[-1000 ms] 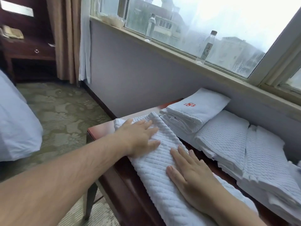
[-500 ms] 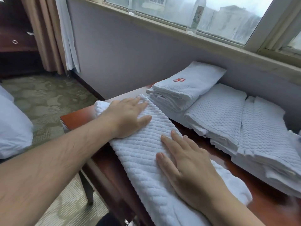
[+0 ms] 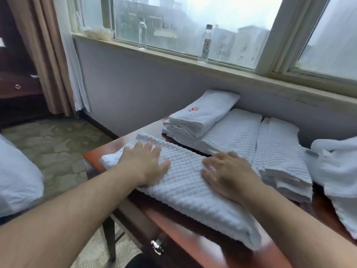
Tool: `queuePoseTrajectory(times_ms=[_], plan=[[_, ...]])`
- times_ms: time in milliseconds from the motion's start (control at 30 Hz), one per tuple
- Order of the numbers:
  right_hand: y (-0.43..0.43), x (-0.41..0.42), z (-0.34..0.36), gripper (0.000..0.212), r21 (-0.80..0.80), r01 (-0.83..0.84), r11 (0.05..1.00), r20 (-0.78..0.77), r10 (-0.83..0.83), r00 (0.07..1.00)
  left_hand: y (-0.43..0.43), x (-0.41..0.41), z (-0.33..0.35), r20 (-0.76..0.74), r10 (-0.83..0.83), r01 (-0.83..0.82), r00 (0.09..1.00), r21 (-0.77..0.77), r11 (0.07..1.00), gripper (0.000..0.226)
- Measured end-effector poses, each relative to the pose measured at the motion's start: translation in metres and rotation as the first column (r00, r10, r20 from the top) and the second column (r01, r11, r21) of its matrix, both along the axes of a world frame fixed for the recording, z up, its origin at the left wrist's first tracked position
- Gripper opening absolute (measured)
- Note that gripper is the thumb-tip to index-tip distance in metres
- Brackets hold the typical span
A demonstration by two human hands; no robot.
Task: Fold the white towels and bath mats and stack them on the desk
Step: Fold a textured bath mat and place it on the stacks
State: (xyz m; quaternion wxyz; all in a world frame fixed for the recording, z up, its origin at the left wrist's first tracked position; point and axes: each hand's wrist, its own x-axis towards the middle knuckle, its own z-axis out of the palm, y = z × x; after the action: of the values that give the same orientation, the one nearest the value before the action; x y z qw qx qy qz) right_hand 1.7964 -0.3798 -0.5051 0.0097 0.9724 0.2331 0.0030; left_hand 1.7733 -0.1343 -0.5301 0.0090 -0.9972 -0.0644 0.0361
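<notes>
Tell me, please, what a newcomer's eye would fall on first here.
First, the left hand and right hand pressing flat on a ribbed white bath mat lying along the desk front. Behind it, by the wall, a folded pile carries a top towel with a red emblem. Two clear bottles stand on the windowsill above.

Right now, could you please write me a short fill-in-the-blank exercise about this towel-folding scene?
Exactly ____ hands, the left hand and right hand, press the white ribbed bath mat on the red-brown wooden desk.
The folded white towel topping a stack bears a ____ emblem.
____ clear plastic bottles stand on the beige window sill.
Missing: two; red; two.
</notes>
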Motion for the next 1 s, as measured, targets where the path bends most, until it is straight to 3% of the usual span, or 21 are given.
queuePoseTrajectory(times_ms=[67,133,200,267,333,400,467,533,600,633,667,733,833,933,1000], plan=[[-0.019,-0.018,0.002,0.044,0.025,0.115,0.993,-0.029,-0.114,0.993,-0.018,-0.014,0.009,0.001,0.053,-0.052,0.999,0.121,0.991,0.064],[-0.035,-0.041,-0.005,0.053,0.046,0.137,0.99,-0.083,-0.133,0.988,-0.036,-0.017,0.018,0.077,-0.019,0.004,0.997,0.187,0.982,0.053],[-0.044,-0.06,-0.011,0.056,0.079,0.149,0.986,-0.077,-0.143,0.987,-0.05,-0.01,0.019,0.157,-0.215,0.204,0.964,0.079,0.976,0.054],[-0.053,-0.074,-0.015,0.053,0.167,0.217,0.962,-0.021,-0.216,0.976,-0.064,0.0,0.019,0.081,-0.371,0.379,0.925,-0.128,0.916,0.064],[-0.063,-0.087,-0.018,0.06,0.297,0.383,0.875,-0.017,-0.396,0.918,-0.076,0.009,0.012,-0.013,-0.419,0.41,0.908,-0.182,0.894,0.074],[-0.074,-0.097,-0.021,0.075,0.423,0.524,0.739,-0.128,-0.524,0.842,-0.083,0.013,0.0,0.012,-0.401,0.399,0.916,-0.122,0.909,0.082],[-0.082,-0.106,-0.024,0.084,0.545,0.576,0.61,-0.238,-0.546,0.804,-0.084,0.013,-0.008,0.077,-0.371,0.377,0.925,-0.087,0.922,0.084],[-0.089,-0.111,-0.021,0.086,0.683,0.629,0.373,-0.428,-0.493,0.757,-0.084,0.01,-0.01,0.113,-0.331,0.341,0.937,-0.081,0.937,0.083],[-0.093,-0.115,-0.018,0.075,0.72,0.694,0.014,-0.683,-0.163,0.712,-0.086,0.005,-0.012,0.13,-0.269,0.283,0.954,-0.098,0.954,0.084],[-0.093,-0.12,-0.017,0.068,0.695,0.709,-0.119,-0.707,0.068,0.704,-0.087,0.0,-0.014,0.135,-0.23,0.246,0.964,-0.12,0.962,0.084],[-0.091,-0.127,-0.017,0.063,0.685,0.702,-0.197,-0.666,0.221,0.712,-0.088,-0.006,-0.016,0.139,-0.19,0.21,0.972,-0.146,0.967,0.084],[-0.08,-0.137,-0.022,0.064,0.687,0.666,-0.291,-0.561,0.369,0.741,-0.088,-0.017,-0.019,0.159,-0.117,0.147,0.98,-0.19,0.971,0.082],[-0.049,-0.145,-0.03,0.071,0.667,0.674,-0.318,-0.555,0.391,0.734,-0.089,-0.033,-0.022,0.234,-0.022,0.081,0.972,-0.247,0.966,0.062],[-0.023,-0.143,-0.031,0.032,0.726,0.651,-0.223,-0.633,0.156,0.759,-0.089,-0.043,-0.022,0.295,0.045,0.057,0.954,-0.327,0.943,0.046],[-0.016,-0.141,-0.027,0.027,0.789,0.591,-0.17,-0.598,0.009,0.801,-0.084,-0.046,-0.019,0.269,0.08,0.034,0.96,-0.394,0.918,0.044]])
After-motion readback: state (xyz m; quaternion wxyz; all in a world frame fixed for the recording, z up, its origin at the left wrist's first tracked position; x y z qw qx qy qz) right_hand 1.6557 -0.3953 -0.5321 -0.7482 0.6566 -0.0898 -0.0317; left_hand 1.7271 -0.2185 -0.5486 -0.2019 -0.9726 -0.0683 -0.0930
